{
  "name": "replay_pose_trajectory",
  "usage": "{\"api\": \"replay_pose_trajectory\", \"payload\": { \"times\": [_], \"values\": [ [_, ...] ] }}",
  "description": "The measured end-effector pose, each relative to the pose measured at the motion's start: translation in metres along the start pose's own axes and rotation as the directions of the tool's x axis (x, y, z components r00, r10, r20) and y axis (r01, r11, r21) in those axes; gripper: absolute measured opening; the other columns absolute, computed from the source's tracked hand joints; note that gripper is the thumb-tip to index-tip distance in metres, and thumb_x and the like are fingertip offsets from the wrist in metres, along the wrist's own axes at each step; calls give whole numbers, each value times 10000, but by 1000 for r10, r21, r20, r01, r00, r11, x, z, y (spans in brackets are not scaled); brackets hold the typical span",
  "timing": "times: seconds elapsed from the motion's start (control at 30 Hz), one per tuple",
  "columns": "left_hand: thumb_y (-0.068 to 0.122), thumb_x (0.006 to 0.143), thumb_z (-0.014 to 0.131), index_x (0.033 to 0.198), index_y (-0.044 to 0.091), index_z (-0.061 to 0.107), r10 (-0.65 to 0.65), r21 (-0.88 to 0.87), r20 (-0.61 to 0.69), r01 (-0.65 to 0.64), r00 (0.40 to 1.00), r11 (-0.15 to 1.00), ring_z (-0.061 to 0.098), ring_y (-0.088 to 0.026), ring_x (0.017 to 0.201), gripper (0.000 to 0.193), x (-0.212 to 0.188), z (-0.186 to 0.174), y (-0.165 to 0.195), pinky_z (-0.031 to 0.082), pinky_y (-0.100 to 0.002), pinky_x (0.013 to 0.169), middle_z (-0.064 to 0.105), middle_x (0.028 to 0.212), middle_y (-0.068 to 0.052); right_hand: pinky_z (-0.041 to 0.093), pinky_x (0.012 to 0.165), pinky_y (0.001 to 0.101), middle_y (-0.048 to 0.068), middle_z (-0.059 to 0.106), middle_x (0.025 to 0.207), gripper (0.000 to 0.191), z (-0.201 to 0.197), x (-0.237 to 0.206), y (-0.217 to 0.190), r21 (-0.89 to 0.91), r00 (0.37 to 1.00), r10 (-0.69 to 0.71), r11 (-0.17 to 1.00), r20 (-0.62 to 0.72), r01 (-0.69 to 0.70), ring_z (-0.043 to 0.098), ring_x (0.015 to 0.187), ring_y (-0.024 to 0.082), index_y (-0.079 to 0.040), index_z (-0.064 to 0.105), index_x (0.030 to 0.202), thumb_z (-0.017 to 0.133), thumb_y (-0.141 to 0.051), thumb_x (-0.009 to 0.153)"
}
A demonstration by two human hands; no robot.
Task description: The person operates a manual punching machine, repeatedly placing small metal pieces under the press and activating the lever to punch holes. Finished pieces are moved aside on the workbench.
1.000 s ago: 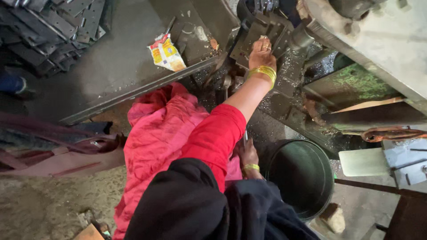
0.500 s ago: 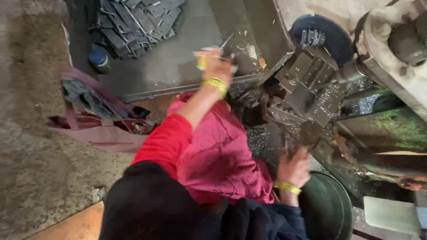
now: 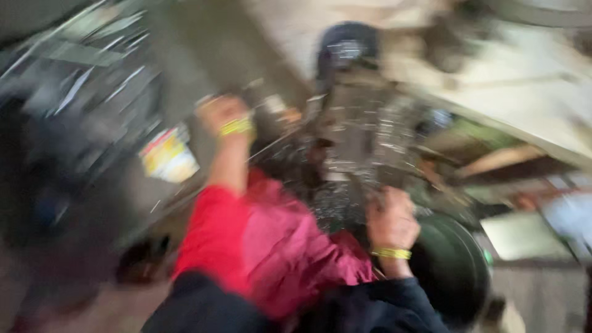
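Note:
The whole view is smeared by motion. My left hand (image 3: 223,113), with a yellow bangle and a red sleeve, is stretched forward over the dark metal bench (image 3: 203,55), close to a small colourful packet (image 3: 168,155). My right hand (image 3: 391,217), also wearing a yellow bangle, is curled up against the lower part of a grey metal machine (image 3: 364,132). Blur hides whether either hand holds anything. A pink-red cloth (image 3: 290,246) covers my lap beneath both arms.
A dark green bucket (image 3: 455,266) stands at my right, just below the right hand. A dark round wheel (image 3: 347,46) tops the machine. A heap of flat metal pieces (image 3: 80,68) lies at the far left. A pale flat plate (image 3: 524,234) is at the right.
My left hand has moved from the machine leftward to the bench near the packet. My right hand has risen from my lap toward the machine. The view has swung and blurred.

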State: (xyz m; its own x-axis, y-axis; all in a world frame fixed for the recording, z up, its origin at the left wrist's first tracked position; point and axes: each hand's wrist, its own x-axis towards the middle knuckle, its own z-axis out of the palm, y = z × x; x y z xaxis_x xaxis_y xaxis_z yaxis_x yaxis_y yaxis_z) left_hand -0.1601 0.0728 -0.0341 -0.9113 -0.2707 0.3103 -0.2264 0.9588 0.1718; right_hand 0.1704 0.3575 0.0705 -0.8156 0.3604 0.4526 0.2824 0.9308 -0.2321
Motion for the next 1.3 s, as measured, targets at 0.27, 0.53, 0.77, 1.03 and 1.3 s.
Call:
{"api": "replay_pose_trajectory", "payload": {
  "times": [0.27, 0.53, 0.77, 1.03, 1.3],
  "values": [
    [467, 727, 851, 1112, 42, 716, 101, -42, 126, -97, 987, 994, 565, -438, 1195, 589, -13, 0, -42, 469, -557, 988, 685, 1215, -225, 529, 810, 456, 103, 619, 1022, 272, -1, 4, -16, 55, 987, 120, 990, 108, -127, 629, 1015, 317, -116, 642, 1039, 737, -282, 845],
    [331, 725, 882, 1252, 34, 631, 178, -194, 101, -156, 979, 968, 542, -510, 1189, 655, -45, -30, -52, 486, -573, 953, 631, 1224, -323, 517, 811, 464, 105, 618, 1037, 271, -7, 3, -16, 139, 989, 73, 986, 128, -90, 623, 1029, 319, -120, 641, 1072, 706, -299, 880],
    [297, 807, 787, 1190, 14, 654, 148, 7, 198, -152, 969, 988, 649, -453, 1106, 494, -17, -23, -51, 525, -533, 949, 700, 1166, -261, 514, 842, 466, 100, 616, 1049, 254, 1, 3, -17, 139, 988, 76, 986, 136, -95, 619, 1054, 311, -124, 637, 1048, 699, -306, 882],
    [307, 961, 685, 1109, 39, 731, 319, 222, 260, -378, 911, 899, 742, -350, 1055, 310, -11, -15, -67, 568, -471, 931, 787, 1101, -182, 499, 864, 472, 116, 611, 1067, 272, -2, 5, -18, 146, 983, 103, 981, 154, -126, 611, 1058, 320, -123, 655, 1084, 692, -301, 881],
    [522, 798, 833, 1094, -31, 706, 402, 114, 196, -428, 894, 896, 709, -445, 1018, 640, -17, -24, -98, 545, -511, 913, 734, 1084, -278, 503, 867, 468, 110, 615, 1057, 255, -2, 3, -19, 106, 978, 113, 985, 176, -133, 614, 1056, 311, -128, 656, 1060, 689, -317, 893]
  ]
}}
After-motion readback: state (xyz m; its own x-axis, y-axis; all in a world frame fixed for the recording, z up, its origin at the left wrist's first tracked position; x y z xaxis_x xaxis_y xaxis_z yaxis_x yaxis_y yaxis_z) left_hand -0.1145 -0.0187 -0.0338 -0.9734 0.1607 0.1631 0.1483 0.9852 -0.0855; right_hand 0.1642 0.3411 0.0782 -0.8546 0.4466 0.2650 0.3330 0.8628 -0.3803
